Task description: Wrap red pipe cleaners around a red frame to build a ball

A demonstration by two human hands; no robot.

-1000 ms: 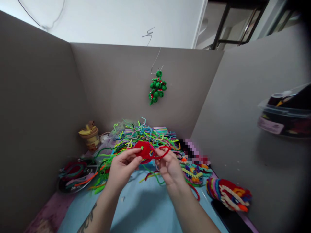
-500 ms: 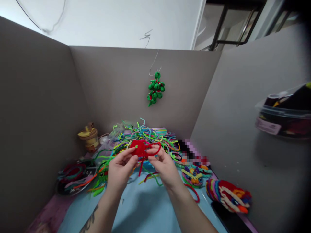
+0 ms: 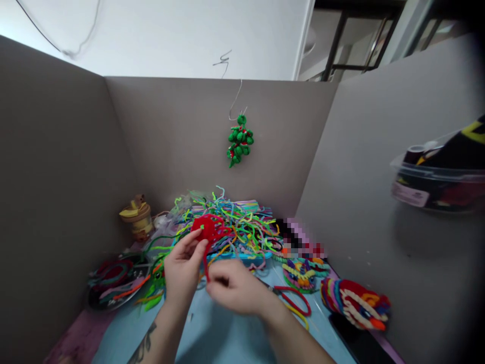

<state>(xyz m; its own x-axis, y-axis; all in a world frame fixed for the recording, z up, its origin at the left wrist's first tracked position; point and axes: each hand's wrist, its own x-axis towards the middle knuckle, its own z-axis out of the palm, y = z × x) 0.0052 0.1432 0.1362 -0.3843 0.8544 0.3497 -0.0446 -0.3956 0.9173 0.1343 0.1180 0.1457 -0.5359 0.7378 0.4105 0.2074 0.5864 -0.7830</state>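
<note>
A red fuzzy pipe-cleaner piece point(image 3: 204, 227) with a small green spot on it is pinched between the thumb and fingers of my left hand point(image 3: 185, 258). Loops of red stem spread from its right side. One red pipe-cleaner end point(image 3: 206, 258) hangs down from it, and my right hand point(image 3: 237, 285) is closed around the lower part of that strand. Behind both hands a heap of multicoloured pipe cleaners point(image 3: 242, 222) fills a blue tray point(image 3: 261, 256).
Red-handled scissors point(image 3: 299, 298) lie right of my right hand. Further right are colourful pipe-cleaner crafts point(image 3: 354, 303) and a dark phone-like slab point(image 3: 359, 338). A round dish point(image 3: 98, 301) stands left. A green ornament point(image 3: 241, 140) hangs on the grey partition point(image 3: 170, 131); a plastic tub point(image 3: 435, 182) hangs right.
My right hand has moved down from the red piece's right side and now grips its hanging end. My left hand has shifted slightly left with the piece.
</note>
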